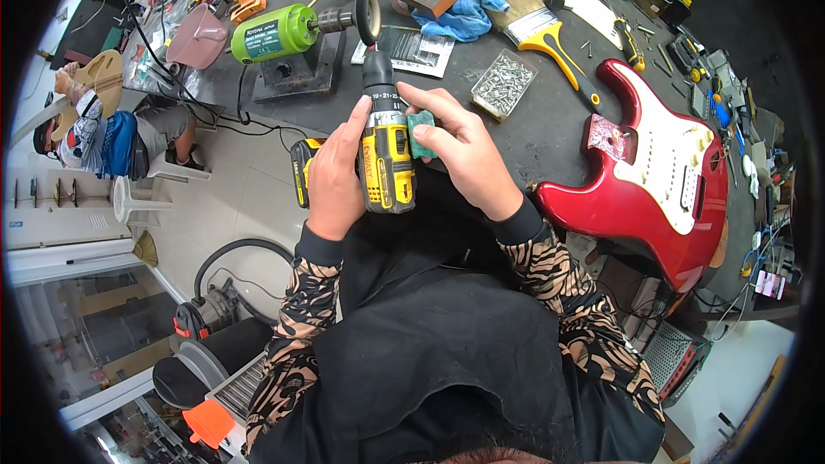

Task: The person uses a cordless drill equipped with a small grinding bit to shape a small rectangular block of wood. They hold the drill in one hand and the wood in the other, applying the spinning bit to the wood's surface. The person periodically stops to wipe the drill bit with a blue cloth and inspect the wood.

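Observation:
A yellow and black cordless drill (391,159) is held in front of my body, its chuck pointing away over the bench edge. My left hand (337,180) grips it from the left, fingers along its side, with the battery showing beyond that hand. Between the thumb and fingers of my right hand (468,150) is a small green block (420,133), pressed close to the drill's right side. The fingertips of that hand reach near the black collar. Just beyond the chuck stands a green motor (275,34) with a round wheel (368,15) on its shaft.
To the right, a glossy red electric guitar body (662,172) overhangs the bench edge. A clear box of screws (504,83), a yellow-handled brush (559,56) and a blue cloth (464,2) lie on the bench. At left sits another person (120,125); a vacuum (219,318) stands below.

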Demonstrator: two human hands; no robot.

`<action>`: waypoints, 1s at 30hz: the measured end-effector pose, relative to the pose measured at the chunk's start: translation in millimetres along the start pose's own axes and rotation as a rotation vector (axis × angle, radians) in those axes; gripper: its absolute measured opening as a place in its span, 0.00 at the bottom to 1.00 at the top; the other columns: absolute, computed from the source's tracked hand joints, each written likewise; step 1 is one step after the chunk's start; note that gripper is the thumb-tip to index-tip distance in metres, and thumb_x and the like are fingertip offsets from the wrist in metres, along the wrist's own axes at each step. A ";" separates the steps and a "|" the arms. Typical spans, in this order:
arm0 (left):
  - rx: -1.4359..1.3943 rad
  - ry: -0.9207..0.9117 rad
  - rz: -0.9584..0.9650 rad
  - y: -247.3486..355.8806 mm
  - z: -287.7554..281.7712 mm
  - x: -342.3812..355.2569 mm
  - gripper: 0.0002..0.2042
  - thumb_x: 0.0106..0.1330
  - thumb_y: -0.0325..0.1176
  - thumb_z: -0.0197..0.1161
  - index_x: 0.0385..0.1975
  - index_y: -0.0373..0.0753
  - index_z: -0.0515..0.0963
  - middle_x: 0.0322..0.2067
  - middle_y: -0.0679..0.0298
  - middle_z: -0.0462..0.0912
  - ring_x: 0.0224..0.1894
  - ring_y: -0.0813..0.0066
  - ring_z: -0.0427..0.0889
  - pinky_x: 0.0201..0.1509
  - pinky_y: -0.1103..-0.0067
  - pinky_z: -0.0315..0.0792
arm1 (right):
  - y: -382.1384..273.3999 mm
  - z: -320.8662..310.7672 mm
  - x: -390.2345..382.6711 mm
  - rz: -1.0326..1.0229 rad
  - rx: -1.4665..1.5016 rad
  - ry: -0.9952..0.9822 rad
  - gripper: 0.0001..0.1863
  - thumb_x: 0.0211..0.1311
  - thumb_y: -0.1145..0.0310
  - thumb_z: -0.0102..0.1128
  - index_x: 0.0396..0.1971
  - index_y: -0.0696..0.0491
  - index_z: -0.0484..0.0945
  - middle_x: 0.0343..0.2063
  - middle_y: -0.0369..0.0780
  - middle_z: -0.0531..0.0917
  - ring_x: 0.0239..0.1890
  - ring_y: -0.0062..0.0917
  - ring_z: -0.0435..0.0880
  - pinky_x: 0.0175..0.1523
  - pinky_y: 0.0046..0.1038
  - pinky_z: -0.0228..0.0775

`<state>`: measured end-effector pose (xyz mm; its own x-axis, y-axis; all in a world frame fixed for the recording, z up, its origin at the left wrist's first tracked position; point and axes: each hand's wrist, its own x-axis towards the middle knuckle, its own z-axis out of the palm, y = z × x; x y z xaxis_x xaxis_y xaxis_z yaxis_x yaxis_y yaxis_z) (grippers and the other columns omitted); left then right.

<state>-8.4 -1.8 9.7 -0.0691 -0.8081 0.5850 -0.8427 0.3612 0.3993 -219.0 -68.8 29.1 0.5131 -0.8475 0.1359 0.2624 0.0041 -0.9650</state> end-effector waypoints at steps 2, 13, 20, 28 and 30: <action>0.001 0.003 0.004 -0.2 -0.3 -0.2 0.43 0.62 0.21 0.73 0.82 0.41 0.67 0.43 0.52 0.87 0.45 0.49 0.88 0.48 0.61 0.81 | -0.9 0.5 -0.2 0.007 0.001 -0.001 0.28 0.78 0.75 0.59 0.76 0.57 0.76 0.51 0.36 0.77 0.48 0.16 0.79 0.48 0.21 0.77; 0.002 0.022 0.020 -2.3 1.4 -1.1 0.43 0.62 0.22 0.74 0.81 0.42 0.67 0.49 0.50 0.89 0.49 0.48 0.90 0.51 0.61 0.83 | -1.3 -0.2 -0.5 0.014 0.012 -0.010 0.29 0.78 0.76 0.58 0.77 0.57 0.76 0.52 0.36 0.77 0.49 0.17 0.79 0.51 0.21 0.77; 0.002 0.028 0.010 -0.6 0.8 -2.4 0.44 0.62 0.23 0.75 0.82 0.42 0.67 0.53 0.49 0.89 0.50 0.47 0.90 0.52 0.61 0.84 | -2.7 0.2 -1.4 0.007 0.020 -0.018 0.29 0.78 0.76 0.58 0.77 0.57 0.75 0.51 0.36 0.77 0.48 0.17 0.78 0.51 0.21 0.76; 0.044 0.044 0.048 -0.5 5.4 -4.9 0.42 0.63 0.22 0.71 0.82 0.42 0.67 0.41 0.54 0.85 0.42 0.52 0.88 0.45 0.61 0.81 | -2.8 0.0 -2.2 -0.001 0.020 -0.001 0.27 0.78 0.76 0.58 0.75 0.60 0.76 0.51 0.37 0.76 0.50 0.17 0.78 0.54 0.21 0.76; 0.071 0.051 0.059 -2.1 7.5 -7.3 0.42 0.64 0.22 0.70 0.82 0.42 0.66 0.40 0.55 0.85 0.41 0.52 0.87 0.44 0.61 0.80 | -3.1 0.4 -2.1 0.002 0.023 0.003 0.27 0.78 0.76 0.58 0.75 0.60 0.77 0.51 0.37 0.76 0.50 0.17 0.79 0.54 0.21 0.76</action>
<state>-10.2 -0.2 -0.7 -0.0938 -0.7607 0.6423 -0.8737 0.3722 0.3132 -220.5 -66.9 31.9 0.5111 -0.8492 0.1329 0.2799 0.0183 -0.9599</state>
